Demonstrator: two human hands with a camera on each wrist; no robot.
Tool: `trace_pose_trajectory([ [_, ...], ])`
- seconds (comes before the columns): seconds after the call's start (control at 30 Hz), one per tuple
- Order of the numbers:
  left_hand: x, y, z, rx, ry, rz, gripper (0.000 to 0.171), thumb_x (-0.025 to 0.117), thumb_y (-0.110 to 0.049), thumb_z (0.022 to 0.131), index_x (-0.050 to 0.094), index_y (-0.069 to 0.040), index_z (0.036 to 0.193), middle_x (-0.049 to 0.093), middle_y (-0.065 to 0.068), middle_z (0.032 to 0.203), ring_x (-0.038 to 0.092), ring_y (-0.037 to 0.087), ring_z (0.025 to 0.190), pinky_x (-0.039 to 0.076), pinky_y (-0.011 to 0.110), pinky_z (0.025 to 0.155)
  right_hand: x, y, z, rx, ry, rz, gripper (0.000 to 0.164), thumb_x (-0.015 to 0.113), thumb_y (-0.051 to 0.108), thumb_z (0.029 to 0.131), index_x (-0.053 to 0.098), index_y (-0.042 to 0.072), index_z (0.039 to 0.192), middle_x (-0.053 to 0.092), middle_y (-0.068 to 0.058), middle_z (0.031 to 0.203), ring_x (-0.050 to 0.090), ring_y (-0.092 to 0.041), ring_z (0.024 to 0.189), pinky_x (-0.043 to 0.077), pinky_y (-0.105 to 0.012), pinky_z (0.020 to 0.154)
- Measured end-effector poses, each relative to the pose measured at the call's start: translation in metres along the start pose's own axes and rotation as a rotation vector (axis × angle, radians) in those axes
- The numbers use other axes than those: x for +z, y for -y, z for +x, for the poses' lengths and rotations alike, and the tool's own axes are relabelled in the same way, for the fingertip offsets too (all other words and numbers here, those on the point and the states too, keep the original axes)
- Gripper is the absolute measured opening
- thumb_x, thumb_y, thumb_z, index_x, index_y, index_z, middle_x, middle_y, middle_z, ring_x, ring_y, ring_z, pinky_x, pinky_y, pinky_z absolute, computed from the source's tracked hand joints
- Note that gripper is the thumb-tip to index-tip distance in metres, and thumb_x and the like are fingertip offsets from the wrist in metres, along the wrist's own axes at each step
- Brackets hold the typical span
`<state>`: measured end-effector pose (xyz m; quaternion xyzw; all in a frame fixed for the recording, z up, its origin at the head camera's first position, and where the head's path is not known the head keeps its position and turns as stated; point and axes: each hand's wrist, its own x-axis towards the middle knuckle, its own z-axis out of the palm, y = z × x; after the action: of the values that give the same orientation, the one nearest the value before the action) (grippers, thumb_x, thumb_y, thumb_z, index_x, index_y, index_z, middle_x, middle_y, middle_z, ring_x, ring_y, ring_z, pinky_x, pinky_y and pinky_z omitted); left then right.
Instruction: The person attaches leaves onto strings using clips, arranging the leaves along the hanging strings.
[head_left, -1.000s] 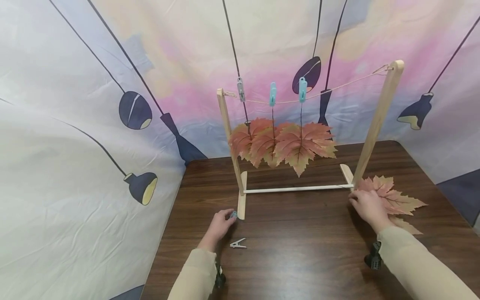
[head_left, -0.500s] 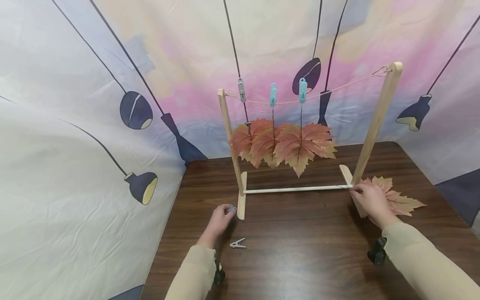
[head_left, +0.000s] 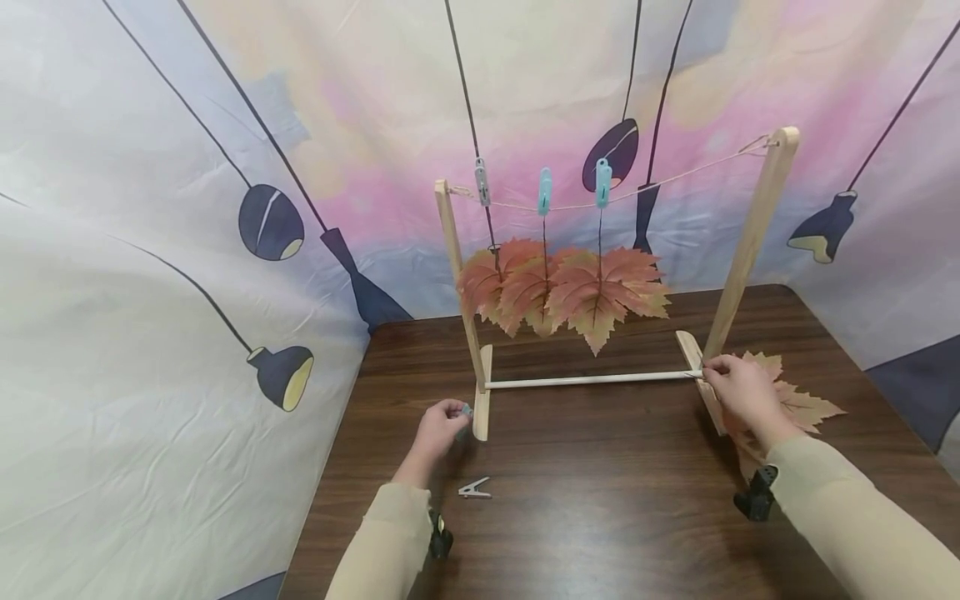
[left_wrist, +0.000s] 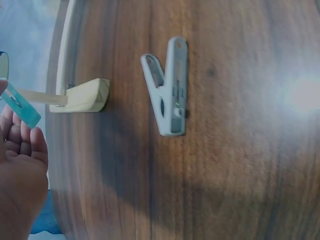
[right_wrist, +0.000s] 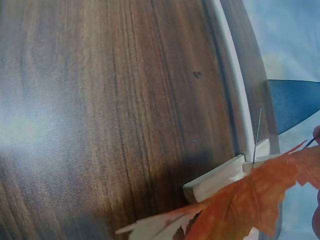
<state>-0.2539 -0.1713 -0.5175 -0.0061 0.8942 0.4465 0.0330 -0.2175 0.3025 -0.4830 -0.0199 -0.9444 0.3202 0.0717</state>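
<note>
Leaf [right_wrist: 245, 202] pinched in R hand [head_left: 742, 390], blue peg [left_wrist: 23, 107] gripped in L hand [head_left: 437, 429], grey peg [left_wrist: 173, 97] lying nearby on tbl [head_left: 600, 508].

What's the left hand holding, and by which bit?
The left hand pinches a teal clothespin. One end sticks out free, but exactly which part is pinched can't be told.

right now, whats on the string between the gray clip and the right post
Two blue clips with leaves hanging below them, then only string up to the post; the head view shows it.
</note>
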Motion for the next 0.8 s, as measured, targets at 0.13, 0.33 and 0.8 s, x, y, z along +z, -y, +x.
trace_pose_trajectory([
  [0.13, -0.001, -0.008, 0.002, 0.003, -0.003, -0.017, 0.026, 0.063, -0.014, 0.083, 0.064, 0.004, 0.102, 0.063, 0.008, 0.090, 0.058, 0.020, 0.083, 0.048, 0.031, 0.069, -0.002, -0.001, 0.001, 0.020, 0.002, 0.036, 0.031, 0.049, 0.019, 0.096, 0.060, -0.008, 0.108, 0.064, -0.024, 0.092, 0.059, -0.031, 0.075, 0.045, -0.046, 0.064],
  [0.33, 0.000, -0.020, 0.004, 0.052, -0.016, -0.046, 0.025, 0.064, -0.015, 0.083, 0.066, 0.003, 0.101, 0.066, 0.008, 0.090, 0.059, 0.019, 0.083, 0.047, 0.031, 0.072, -0.007, 0.004, 0.003, 0.042, -0.006, 0.076, 0.033, 0.050, 0.024, 0.097, 0.060, -0.006, 0.108, 0.066, -0.021, 0.091, 0.060, -0.034, 0.078, 0.046, -0.046, 0.064],
  [0.8, 0.004, -0.053, 0.011, 0.124, 0.015, -0.156, 0.024, 0.065, -0.012, 0.085, 0.064, 0.004, 0.102, 0.065, 0.011, 0.094, 0.060, 0.024, 0.090, 0.049, 0.035, 0.078, -0.024, 0.030, 0.003, 0.084, -0.010, 0.179, 0.052, 0.043, 0.046, 0.097, 0.056, 0.000, 0.116, 0.059, -0.015, 0.086, 0.043, -0.016, 0.048, 0.038, -0.032, 0.045],
])
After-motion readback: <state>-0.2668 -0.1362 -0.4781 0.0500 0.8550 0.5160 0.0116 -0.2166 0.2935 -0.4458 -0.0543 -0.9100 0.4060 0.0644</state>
